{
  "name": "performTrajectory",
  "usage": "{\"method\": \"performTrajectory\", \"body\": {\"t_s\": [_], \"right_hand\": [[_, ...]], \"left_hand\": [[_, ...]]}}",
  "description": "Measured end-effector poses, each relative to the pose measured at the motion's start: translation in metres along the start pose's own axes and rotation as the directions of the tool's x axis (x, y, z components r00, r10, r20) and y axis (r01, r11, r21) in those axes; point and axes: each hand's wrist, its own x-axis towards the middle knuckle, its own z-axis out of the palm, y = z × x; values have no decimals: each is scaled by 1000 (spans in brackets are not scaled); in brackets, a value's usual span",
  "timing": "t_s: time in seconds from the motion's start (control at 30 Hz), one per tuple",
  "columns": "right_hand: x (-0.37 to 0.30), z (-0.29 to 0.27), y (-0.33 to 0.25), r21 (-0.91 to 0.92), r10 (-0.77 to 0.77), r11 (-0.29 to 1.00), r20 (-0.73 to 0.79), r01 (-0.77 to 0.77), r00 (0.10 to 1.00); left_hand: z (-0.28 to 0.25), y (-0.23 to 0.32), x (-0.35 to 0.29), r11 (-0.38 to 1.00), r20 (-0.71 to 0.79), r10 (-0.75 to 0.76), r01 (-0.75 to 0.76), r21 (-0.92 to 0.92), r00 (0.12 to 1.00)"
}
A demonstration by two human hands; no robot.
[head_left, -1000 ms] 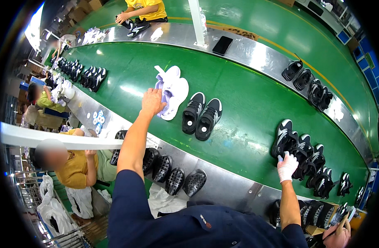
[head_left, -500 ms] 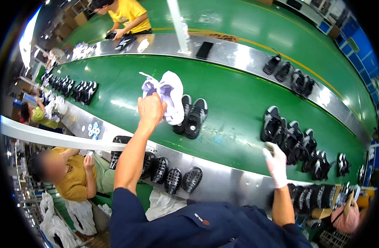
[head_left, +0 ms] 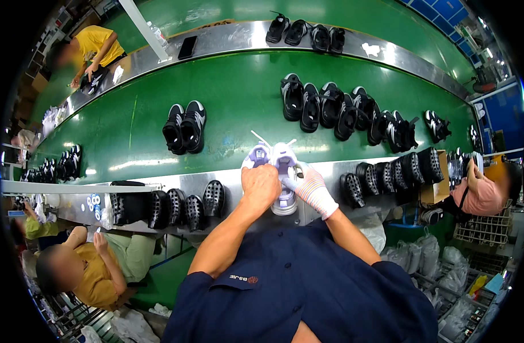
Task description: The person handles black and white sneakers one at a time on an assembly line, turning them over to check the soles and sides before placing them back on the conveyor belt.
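Note:
Close in front of my body is a pair of white and lavender sneakers, side by side with toes toward me and pale laces sticking up at the far end. My bare left hand (head_left: 260, 187) is closed over the left sneaker (head_left: 257, 155) and hides most of it. The right sneaker (head_left: 284, 200) is gripped by my right hand (head_left: 311, 190), in a thin white striped glove, its thumb at the shoe's opening. Underneath lies the metal ledge (head_left: 233, 186) at the near edge of the green conveyor belt.
Black sneakers (head_left: 184, 128) stand on the green belt (head_left: 239, 91), with several more (head_left: 330, 106) farther right. Black studded shoe moulds (head_left: 213, 198) line the near ledge on both sides. A phone (head_left: 188, 47) lies on the far ledge. Co-workers sit left and right; another stands across.
My left hand has brought the white and lavender sneakers from over the belt to close before me. My right hand, empty before, now grips the right sneaker. The view has swung right.

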Motion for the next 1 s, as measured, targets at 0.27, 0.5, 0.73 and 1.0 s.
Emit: {"method": "performTrajectory", "body": {"t_s": [0.27,0.5,0.73,1.0], "right_hand": [[-10,9,10,-216,94,972,11,-90,995],[-17,12,27,-292,122,949,-11,-120,993],[-32,31,56,-346,-57,938,-105,17,993],[-77,-16,85,-305,-171,950,-345,63,923]], "left_hand": [[31,11,-16,996,-13,-89,89,-13,996],[24,31,-33,988,-89,-123,113,-106,988],[67,11,20,921,-108,122,-153,-358,987],[84,32,31,897,50,131,-97,-431,990]]}}
